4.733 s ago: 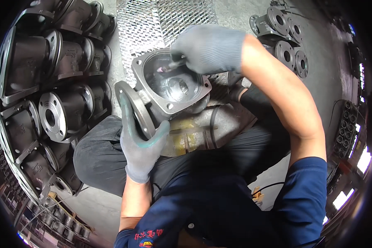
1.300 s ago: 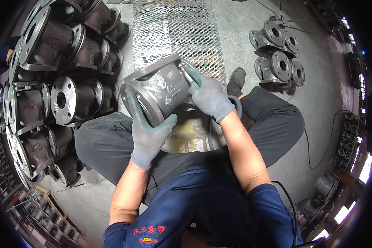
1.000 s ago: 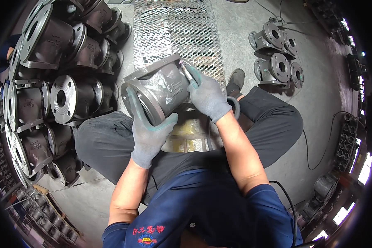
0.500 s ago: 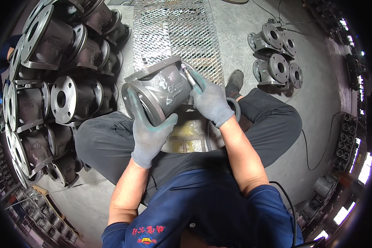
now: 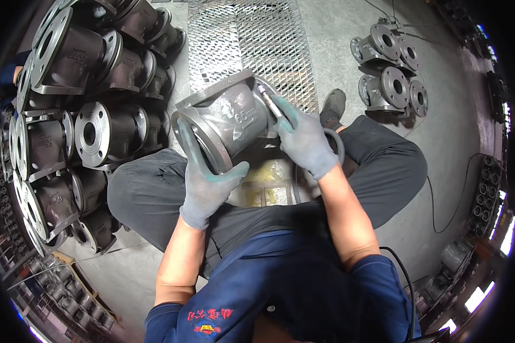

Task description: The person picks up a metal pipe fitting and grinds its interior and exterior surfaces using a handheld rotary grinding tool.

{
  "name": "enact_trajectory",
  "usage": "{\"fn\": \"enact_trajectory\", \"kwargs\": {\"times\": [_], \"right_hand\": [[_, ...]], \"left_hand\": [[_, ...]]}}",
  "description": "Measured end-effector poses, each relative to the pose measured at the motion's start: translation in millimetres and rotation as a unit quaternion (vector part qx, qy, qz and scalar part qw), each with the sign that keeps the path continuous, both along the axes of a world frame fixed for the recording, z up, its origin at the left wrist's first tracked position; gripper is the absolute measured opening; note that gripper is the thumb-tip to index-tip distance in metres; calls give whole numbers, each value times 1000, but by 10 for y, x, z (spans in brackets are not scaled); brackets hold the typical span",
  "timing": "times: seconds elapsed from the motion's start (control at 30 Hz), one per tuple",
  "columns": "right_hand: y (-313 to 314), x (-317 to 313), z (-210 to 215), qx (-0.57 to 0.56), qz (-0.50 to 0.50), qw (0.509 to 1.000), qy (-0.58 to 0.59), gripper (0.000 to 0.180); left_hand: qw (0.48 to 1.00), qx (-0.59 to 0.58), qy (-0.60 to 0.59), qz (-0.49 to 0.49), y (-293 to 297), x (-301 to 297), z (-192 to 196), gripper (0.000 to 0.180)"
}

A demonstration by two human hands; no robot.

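Note:
A grey cast-metal valve body [image 5: 226, 119] with round flanges and raised markings lies tilted in front of me, between my legs. My left hand [image 5: 209, 186], in a grey glove with green-coated fingers, steadies its near left flange; the fingers lie along the rim and opening, the thumb stands apart. In my right hand [image 5: 308, 143], gloved alike, is a slim metal pencil grinder [image 5: 270, 104], its tip at the inner side of the far right flange. The exact contact at the tip is too small to make out. A dark hose [image 5: 336, 143] curves beside my right wrist.
Similar valve bodies [image 5: 94, 134] are stacked high on the left. Several more valve bodies [image 5: 392, 88] stand on the floor at the far right. A metal grating [image 5: 246, 34] stretches ahead. A thin black cable [image 5: 432, 200] runs over the floor on the right.
The whole view has shifted slightly. The grinder stays at the far flange with little visible movement, and my left hand keeps its place on the near flange.

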State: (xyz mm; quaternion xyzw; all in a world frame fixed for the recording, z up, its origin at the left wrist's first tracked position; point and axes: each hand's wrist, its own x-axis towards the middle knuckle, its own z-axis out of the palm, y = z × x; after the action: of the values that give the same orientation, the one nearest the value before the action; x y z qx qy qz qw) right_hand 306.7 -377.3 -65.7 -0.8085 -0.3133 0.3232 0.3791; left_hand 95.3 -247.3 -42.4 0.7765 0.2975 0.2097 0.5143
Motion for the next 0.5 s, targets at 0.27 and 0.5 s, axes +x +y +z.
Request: {"fn": "enact_trajectory", "kwargs": {"times": [0.27, 0.5], "right_hand": [[-314, -215, 245, 41, 55, 996, 48, 57], [-384, -453, 108, 43, 127, 990, 45, 57]], "left_hand": [[997, 49, 52, 6, 35, -137, -129, 142], [999, -6, 47, 26, 2, -74, -49, 142]]}}
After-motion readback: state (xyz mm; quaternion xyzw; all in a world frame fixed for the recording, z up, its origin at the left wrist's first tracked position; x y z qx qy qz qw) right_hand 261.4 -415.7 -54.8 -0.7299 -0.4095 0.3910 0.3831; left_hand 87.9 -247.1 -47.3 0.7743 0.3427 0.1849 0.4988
